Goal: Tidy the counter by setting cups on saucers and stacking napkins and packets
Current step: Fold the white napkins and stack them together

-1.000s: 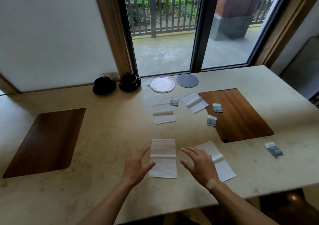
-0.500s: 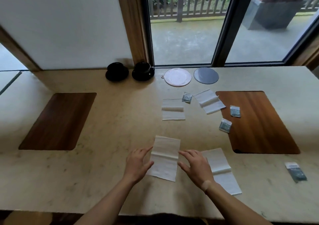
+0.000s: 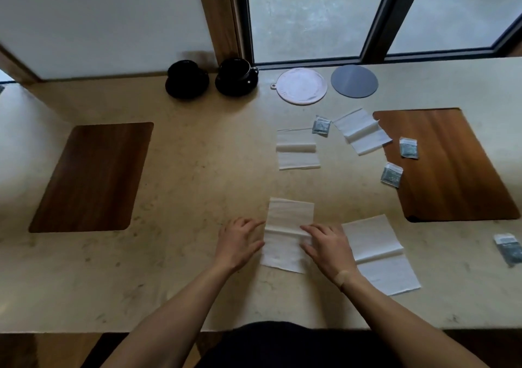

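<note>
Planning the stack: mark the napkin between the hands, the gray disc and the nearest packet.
napkin between the hands (image 3: 288, 220), head view, upper half.
gray disc (image 3: 354, 81), head view, centre.
nearest packet (image 3: 508, 250), head view, middle.

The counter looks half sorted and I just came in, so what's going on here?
A person is working on the white paper napkin nearest them: the left hand touches its left edge, the right hand rests on its right side. Three other white napkins and four small grey-green packets lie scattered, unstacked. Both black cups already sit on black saucers.
</note>
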Motion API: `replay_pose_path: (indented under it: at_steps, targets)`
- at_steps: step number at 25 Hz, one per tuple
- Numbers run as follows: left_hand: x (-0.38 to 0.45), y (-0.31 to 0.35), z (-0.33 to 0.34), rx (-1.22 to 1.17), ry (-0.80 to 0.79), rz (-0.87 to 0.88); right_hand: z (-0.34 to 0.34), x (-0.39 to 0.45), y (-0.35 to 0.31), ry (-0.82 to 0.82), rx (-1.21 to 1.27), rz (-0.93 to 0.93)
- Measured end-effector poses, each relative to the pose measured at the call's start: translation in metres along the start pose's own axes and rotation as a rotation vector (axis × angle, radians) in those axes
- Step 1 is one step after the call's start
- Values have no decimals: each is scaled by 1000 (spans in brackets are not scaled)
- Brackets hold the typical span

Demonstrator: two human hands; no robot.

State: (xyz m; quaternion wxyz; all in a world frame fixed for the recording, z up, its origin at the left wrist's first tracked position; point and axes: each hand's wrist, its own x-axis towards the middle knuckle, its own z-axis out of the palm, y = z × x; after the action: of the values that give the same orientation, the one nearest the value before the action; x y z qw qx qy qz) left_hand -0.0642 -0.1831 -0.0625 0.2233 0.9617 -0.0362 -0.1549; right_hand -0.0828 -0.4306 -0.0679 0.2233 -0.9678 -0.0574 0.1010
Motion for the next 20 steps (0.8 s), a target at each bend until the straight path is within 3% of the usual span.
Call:
replay_pose_path:
  at_steps: [6, 20]
  targets:
    - [16, -6, -2, 12, -9, 122, 13, 3, -9, 54, 25, 90]
    - [28, 4, 11, 61, 44, 131, 20, 3, -3, 172, 47, 172]
